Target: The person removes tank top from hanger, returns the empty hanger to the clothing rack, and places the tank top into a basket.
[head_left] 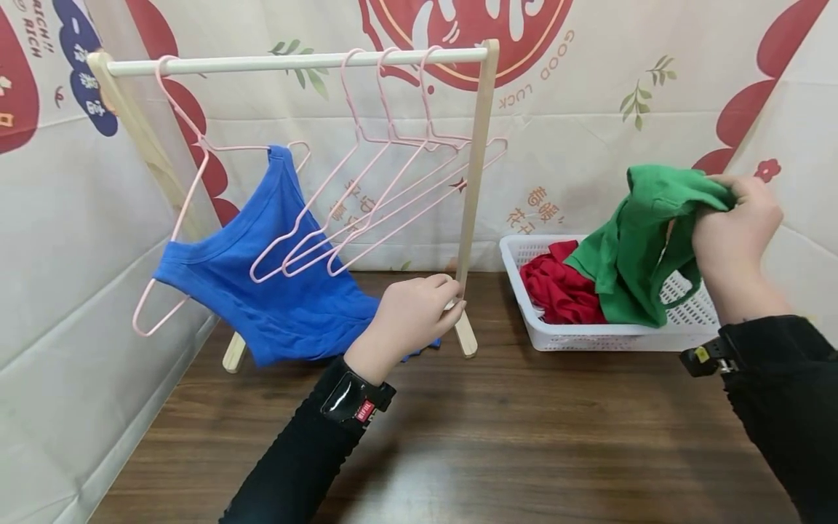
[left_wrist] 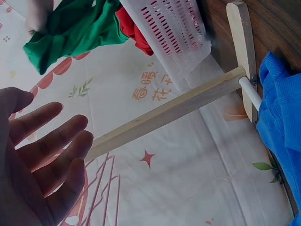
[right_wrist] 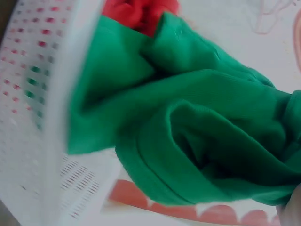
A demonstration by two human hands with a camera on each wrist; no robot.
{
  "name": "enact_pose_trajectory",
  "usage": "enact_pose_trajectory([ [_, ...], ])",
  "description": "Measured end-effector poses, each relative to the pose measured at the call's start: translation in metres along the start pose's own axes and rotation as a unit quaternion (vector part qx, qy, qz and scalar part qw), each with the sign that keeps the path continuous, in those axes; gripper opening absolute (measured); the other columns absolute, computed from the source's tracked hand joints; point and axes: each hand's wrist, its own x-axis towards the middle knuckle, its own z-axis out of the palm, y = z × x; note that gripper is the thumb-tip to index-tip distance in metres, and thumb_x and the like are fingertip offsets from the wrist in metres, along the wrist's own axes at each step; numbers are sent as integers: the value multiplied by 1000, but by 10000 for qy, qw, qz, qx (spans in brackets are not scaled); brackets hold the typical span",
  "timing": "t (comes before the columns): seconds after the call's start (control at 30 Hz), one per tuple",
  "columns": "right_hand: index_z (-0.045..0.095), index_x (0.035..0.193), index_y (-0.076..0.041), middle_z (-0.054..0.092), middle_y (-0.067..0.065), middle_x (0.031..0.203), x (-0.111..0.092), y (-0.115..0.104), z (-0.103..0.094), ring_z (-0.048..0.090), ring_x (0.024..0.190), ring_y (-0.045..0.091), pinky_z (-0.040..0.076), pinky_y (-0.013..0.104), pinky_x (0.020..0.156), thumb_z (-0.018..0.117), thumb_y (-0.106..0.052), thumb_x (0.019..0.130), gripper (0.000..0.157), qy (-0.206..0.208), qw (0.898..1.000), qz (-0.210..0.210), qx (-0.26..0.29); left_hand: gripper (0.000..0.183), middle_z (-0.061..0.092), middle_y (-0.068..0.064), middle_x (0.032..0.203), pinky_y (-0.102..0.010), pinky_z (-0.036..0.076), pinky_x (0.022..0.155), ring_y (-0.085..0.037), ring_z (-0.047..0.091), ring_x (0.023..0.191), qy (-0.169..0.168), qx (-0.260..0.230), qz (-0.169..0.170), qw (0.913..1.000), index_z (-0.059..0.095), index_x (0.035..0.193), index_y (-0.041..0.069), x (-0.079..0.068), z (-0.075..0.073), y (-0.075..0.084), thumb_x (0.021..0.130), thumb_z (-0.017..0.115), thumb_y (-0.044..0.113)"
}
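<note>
My right hand [head_left: 740,222] pinches a bunched green garment [head_left: 648,233] by its upper end. The cloth hangs down over the white basket [head_left: 602,342], its lower part overlapping the red cloth [head_left: 566,287] there. In the right wrist view the green garment [right_wrist: 178,127] fills the middle, and only a sliver of the hand shows at the edge. My left hand [head_left: 419,313] is beside the right post of the rack, fingers loosely bent. The left wrist view shows that hand [left_wrist: 47,150] with its fingers apart and nothing in them.
A wooden rack with a white rail [head_left: 281,62] stands at the left. A blue tank top [head_left: 262,284] hangs on a pink hanger at its left end. Several bare pink hangers [head_left: 386,138] hang nearer the right post [head_left: 481,167]. A printed cloth backdrop [head_left: 589,124] stands behind.
</note>
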Motion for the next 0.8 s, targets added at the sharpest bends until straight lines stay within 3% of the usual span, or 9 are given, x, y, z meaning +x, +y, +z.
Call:
enact_pose_trajectory([
  [0.07,71,120,-17,55,-21,96,0,12,6,47,95,-6,35,16,86,47,-10,95,35,-179,9995,237,64,17,68,2,91,-25,47,51,-11,63,66,-25,-35,-31,10000,71,96,14,-1,1,0,93,63,29],
  [0.17,68,123,-13,60,-10,109,-3,28,17,52,108,7,36,21,93,44,-8,95,38,-293,9992,157,-237,17,68,2,91,-25,46,51,-10,63,66,-107,-74,-102,9999,70,96,14,-1,2,0,93,62,29],
  [0.3,63,126,-5,55,-2,108,-6,45,25,49,117,25,36,30,98,39,0,91,43,-544,9967,56,-600,17,68,2,89,-25,45,50,-11,63,65,-143,-72,-123,9998,69,95,15,-1,2,0,94,62,30],
  [0.4,57,131,-1,52,5,112,-7,58,28,44,117,33,35,39,97,36,7,86,50,-1031,9919,165,-728,17,67,2,85,-24,45,49,-11,63,65,-156,-52,-125,9998,69,95,15,0,2,0,94,61,30],
  [0.47,52,136,1,51,17,122,-8,66,29,41,116,37,35,45,93,35,11,82,57,-1505,9847,170,-859,17,67,2,83,-24,45,49,-11,63,64,-168,-29,-137,9998,69,95,15,0,3,0,94,61,30],
  [0.57,43,143,4,42,32,135,-9,76,29,38,109,43,36,48,81,34,13,80,64,-2295,9675,144,-1048,17,66,3,81,-24,45,49,-10,62,63,-194,-21,-143,9997,69,94,16,0,3,0,94,61,30],
  [0.67,36,145,5,36,37,137,-8,86,30,36,99,44,36,46,69,35,10,81,65,-3050,9432,90,-1317,17,65,3,80,-24,45,48,-10,61,62,-230,1,-158,9996,69,94,16,0,3,0,94,61,31],
  [0.8,29,144,12,30,43,138,-6,97,33,36,104,51,39,57,76,42,-1,88,58,-4117,8930,-239,-1803,16,64,2,79,-25,44,47,-11,61,62,-328,0,-208,9992,69,93,16,0,3,1,94,62,30],
])
